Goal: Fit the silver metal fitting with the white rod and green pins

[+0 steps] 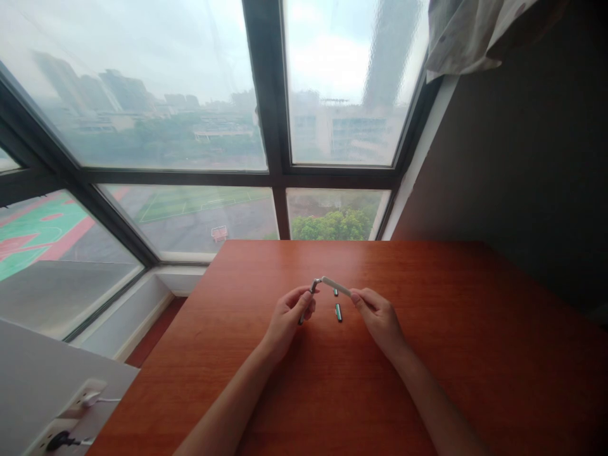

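My left hand (pixel 291 311) is closed around a slim dark-and-silver handle (pixel 313 285), which looks like a razor handle with a bent neck. Between the fingers of my right hand (pixel 377 311) is a narrow pale grey stick (pixel 336 286), tilted up to the left. The tips of the two meet or nearly meet above the table; whether they touch I cannot tell. Below them lies a small black-and-teal strip (pixel 339 312), like a razor cartridge. A second similar piece (pixel 335 292) sits farther back, partly covered by the pale stick.
The reddish-brown wooden table (pixel 228 392) reaches to a large dark-framed window (pixel 275 126). A wall with sockets and plugs (pixel 90 399) is low on the left. A curtain (pixel 468 38) hangs at the upper right beside a dark wall (pixel 513 158).
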Tool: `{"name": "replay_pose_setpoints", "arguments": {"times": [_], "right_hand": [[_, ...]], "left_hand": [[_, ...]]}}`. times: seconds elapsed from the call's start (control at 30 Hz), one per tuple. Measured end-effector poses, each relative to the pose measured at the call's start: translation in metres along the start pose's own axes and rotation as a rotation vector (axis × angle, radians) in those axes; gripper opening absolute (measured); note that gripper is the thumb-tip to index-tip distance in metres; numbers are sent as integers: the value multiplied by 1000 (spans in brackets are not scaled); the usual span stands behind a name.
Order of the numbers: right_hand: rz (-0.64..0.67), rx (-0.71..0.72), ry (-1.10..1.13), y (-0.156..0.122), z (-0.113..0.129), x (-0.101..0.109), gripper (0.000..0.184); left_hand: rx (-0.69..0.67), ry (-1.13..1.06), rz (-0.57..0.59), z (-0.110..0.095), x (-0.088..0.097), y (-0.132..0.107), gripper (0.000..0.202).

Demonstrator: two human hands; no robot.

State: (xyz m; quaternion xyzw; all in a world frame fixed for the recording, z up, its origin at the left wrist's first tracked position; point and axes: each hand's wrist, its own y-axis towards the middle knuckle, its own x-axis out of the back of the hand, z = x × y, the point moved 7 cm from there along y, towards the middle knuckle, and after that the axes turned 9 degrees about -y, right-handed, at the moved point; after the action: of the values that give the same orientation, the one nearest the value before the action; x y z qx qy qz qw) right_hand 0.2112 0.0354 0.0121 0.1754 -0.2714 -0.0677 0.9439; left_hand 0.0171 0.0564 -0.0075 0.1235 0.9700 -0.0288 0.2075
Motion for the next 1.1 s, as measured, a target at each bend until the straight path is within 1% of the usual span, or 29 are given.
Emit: {"name": "replay_pose_setpoints", "arguments": {"times": [0.2, 0.4, 0.53, 0.9, 1.1], "right_hand": [[-6, -22, -20, 1, -6, 0, 33], [22, -14, 38, 0, -2, -2, 35], [38, -16, 26, 0, -2, -3, 36], [16, -65, -2, 0, -7, -2, 40], [34, -46, 20, 1, -4, -3, 40]], "left_hand": [[9, -18, 9, 2, -1, 1, 40], [13, 14, 7, 0, -2, 0, 41], [27, 21, 42, 0, -5, -1, 40], [-6, 43, -21, -2, 3, 0, 42], [-17, 60, -37, -2, 4, 0, 42]]}}
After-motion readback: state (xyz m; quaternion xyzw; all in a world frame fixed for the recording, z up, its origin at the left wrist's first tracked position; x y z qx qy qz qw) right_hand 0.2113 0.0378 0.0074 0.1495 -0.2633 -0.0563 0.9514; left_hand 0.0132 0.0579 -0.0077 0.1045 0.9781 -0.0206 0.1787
